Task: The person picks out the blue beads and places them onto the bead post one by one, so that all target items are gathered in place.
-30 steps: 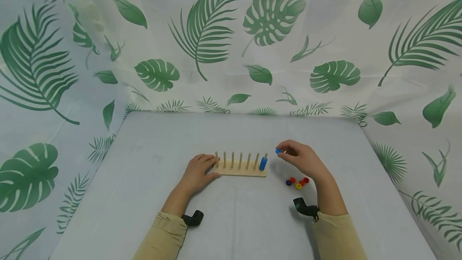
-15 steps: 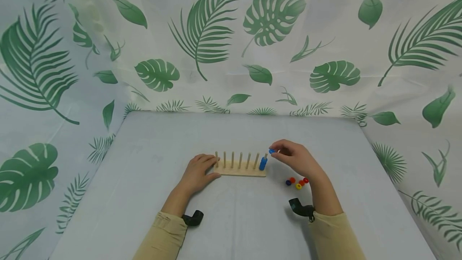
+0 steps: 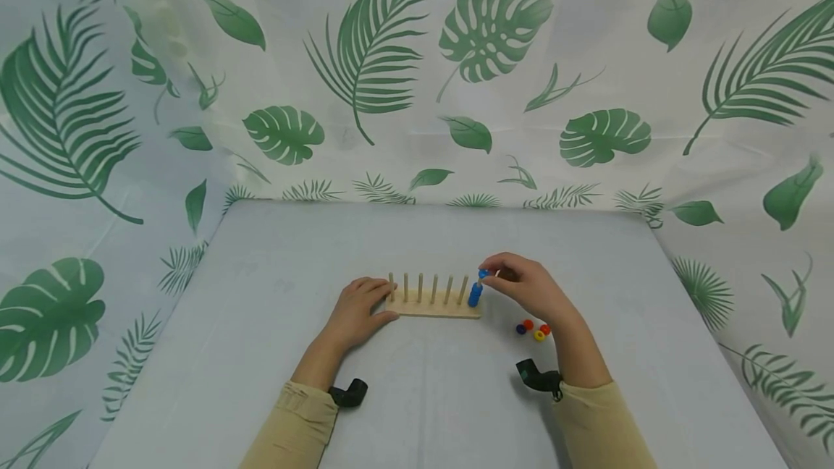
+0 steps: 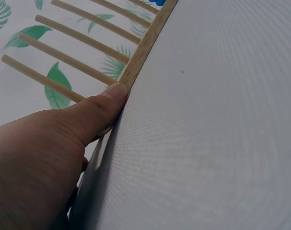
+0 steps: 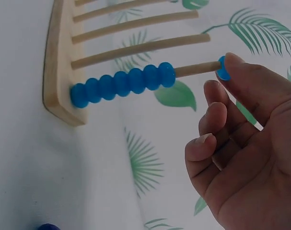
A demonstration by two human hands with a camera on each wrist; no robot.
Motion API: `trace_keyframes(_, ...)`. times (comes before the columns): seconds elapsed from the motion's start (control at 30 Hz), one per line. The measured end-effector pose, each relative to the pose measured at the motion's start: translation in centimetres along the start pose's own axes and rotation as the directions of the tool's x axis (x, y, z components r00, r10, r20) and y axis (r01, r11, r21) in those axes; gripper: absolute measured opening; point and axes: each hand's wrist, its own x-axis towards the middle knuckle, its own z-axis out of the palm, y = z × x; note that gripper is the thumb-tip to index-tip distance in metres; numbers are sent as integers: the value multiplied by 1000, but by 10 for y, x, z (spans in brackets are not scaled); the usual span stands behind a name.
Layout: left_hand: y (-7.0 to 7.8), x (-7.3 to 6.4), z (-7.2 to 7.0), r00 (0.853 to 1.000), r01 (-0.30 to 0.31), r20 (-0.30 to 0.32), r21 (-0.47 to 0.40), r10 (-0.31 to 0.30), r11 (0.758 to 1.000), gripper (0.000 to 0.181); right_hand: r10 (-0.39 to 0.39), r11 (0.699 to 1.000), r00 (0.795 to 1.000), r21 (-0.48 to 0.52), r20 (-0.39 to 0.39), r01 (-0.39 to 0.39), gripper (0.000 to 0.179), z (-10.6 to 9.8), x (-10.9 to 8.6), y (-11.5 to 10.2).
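A wooden peg board (image 3: 430,312) with a row of upright pegs lies on the table. My left hand (image 3: 355,313) grips its left end, the thumb (image 4: 114,93) pressed along the base's front edge and the other fingers mostly hidden behind. The rightmost peg carries a stack of several blue beads (image 5: 121,84). At that peg's tip, my right hand (image 3: 531,284) pinches one more blue bead (image 5: 223,69) between thumb and index finger; the other fingers are curled beneath. The bead sits right at the peg's end, above the stack with bare wood between.
Several loose beads lie on the table below the right hand: a dark blue bead (image 3: 520,328), a yellow bead (image 3: 539,336) and red beads (image 3: 528,324). A black wrist camera (image 3: 348,394) is strapped to each wrist. A leaf-printed curtain (image 3: 404,56) surrounds the white table (image 3: 423,396).
My right hand has moved left with the blue bead, from beside the board to the tip of the rightmost peg. The left hand and the board have stayed put.
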Motion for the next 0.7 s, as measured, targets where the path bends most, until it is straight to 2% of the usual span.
trace_keyframes(0.27,-2,0,2,1000,7,2,12,-7,1000,58,-5,1000,1000,-20,23,5,26,9,0,5)
trace_keyframes(0.7,0,-2,1,1000,18,5,13,-18,1000,58,-19,999,1000,-49,1,19,26,22,-2,19)
